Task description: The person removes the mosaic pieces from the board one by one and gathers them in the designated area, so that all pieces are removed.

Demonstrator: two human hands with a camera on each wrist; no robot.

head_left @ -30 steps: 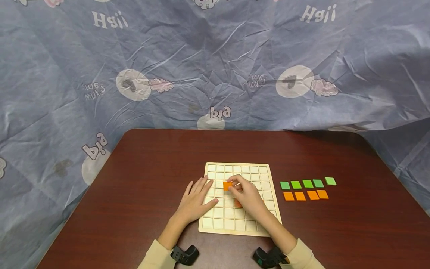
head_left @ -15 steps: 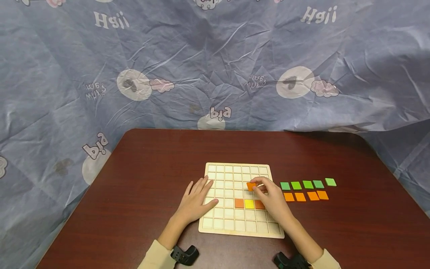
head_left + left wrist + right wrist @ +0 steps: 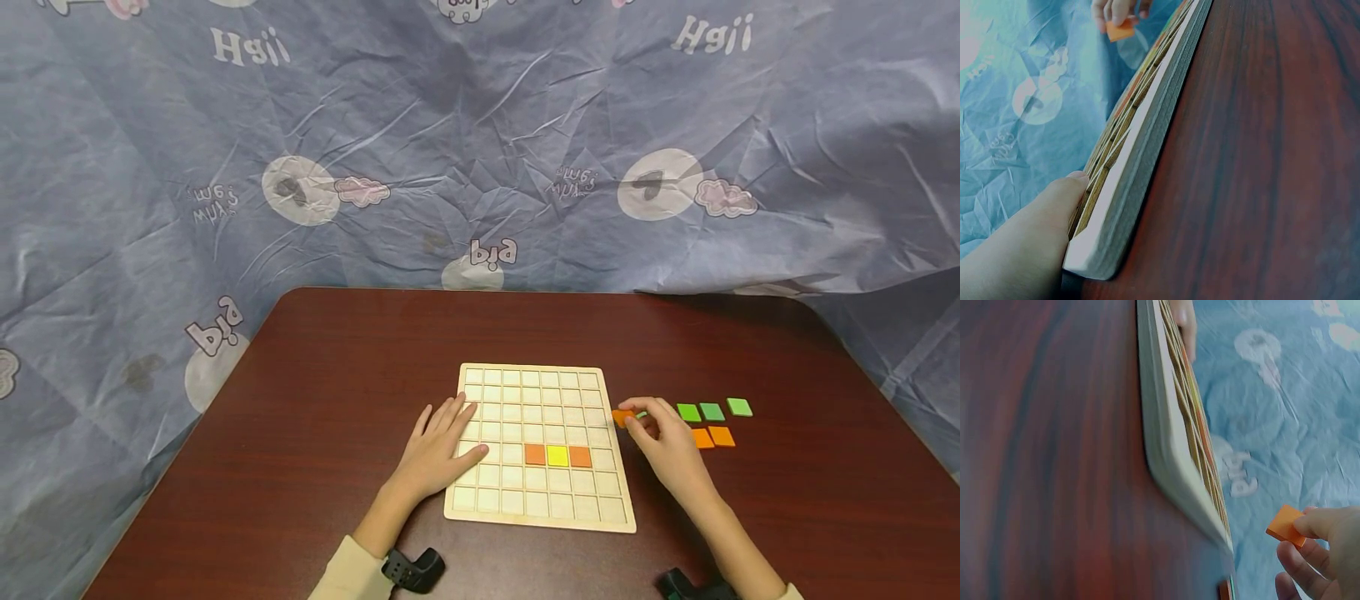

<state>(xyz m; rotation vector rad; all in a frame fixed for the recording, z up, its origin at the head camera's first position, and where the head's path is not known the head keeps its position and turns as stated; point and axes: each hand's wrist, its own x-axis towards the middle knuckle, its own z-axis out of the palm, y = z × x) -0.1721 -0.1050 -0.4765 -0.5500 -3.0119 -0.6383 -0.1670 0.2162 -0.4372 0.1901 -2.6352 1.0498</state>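
Observation:
A pale wooden grid board lies on the table, with an orange-brown tile, a yellow tile and another orange-brown tile side by side in one row. My left hand rests with spread fingers on the board's left edge; its thumb shows at that edge in the left wrist view. Just past the board's right edge, my right hand pinches an orange square tile between thumb and fingers. In the head view the tile is partly covered by the fingers.
Right of my right hand lie green tiles in a row, with orange tiles in front of them; the hand hides some. The dark wooden table ends at a grey-blue printed cloth behind.
My right hand has moved right, from over the middle of the board to beyond its right edge, still pinching the orange tile. The row of three tiles is uncovered. My left hand stays put.

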